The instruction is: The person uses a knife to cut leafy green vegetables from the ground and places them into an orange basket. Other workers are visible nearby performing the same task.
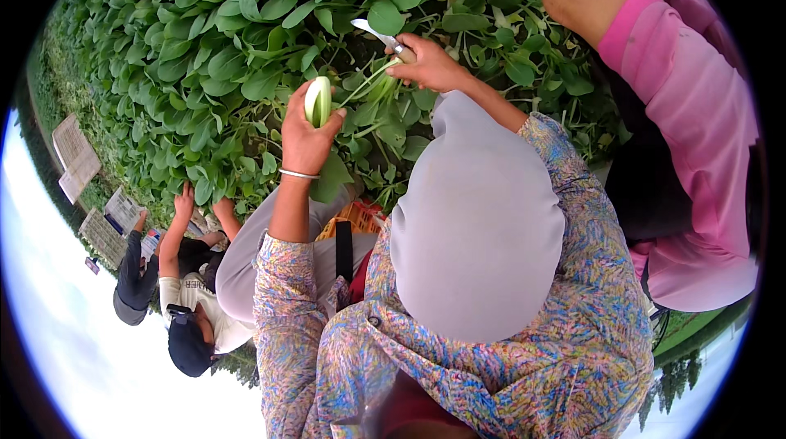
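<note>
My left hand [310, 135], with a pale bangle at its wrist, grips a head of leafy greens like pak choi [318, 101]. Its pale green stalk base points up, and a leaf [332, 179] hangs below the palm. In my right hand [427, 64] is a small knife [376, 32] with a curved blade and a wooden handle. The blade points up and left, away from the greens. Thin loose leaf stalks [371, 83] run from beneath the right fingers down toward the left hand. Both hands are above cut leaves and soil, beside the standing crop.
Dense leafy plants [227, 40] fill the upper left. Close at my right a person in a pink sleeve [681, 64] reaches over the bed. Farther left, a person in a dark cap [189, 347] reaches into the plants. An orange plastic crate [353, 216] sits by my legs.
</note>
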`<act>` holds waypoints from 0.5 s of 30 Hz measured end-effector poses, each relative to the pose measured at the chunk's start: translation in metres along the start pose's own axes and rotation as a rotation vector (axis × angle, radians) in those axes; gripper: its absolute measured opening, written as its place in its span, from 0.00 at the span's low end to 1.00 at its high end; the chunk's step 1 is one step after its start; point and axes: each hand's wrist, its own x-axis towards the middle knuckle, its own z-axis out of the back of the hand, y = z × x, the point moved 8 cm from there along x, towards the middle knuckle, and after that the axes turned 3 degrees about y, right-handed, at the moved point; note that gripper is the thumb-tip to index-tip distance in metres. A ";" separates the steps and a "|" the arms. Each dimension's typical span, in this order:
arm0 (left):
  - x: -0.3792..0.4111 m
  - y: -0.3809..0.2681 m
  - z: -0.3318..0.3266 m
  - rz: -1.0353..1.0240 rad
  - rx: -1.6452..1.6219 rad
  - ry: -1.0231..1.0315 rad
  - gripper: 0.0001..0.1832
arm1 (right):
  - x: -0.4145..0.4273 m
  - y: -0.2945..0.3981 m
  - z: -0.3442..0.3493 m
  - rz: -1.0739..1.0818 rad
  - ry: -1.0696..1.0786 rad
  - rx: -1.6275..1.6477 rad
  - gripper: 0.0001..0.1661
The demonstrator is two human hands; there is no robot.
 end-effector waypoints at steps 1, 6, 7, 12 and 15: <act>0.002 0.003 0.005 0.123 -0.231 -0.046 0.24 | -0.004 0.003 0.000 0.015 0.005 0.043 0.29; 0.019 -0.010 -0.053 -0.030 -0.298 0.271 0.28 | -0.021 0.035 -0.026 0.070 0.150 0.222 0.29; 0.019 -0.009 -0.071 0.029 -0.435 0.357 0.30 | -0.024 0.038 -0.027 0.080 0.181 0.227 0.30; 0.010 0.007 -0.108 0.297 -0.577 0.645 0.21 | -0.038 0.008 0.007 -0.053 -0.005 0.218 0.22; 0.046 -0.020 -0.087 -0.012 0.243 0.534 0.21 | -0.040 -0.027 0.049 -0.059 -0.263 -0.052 0.21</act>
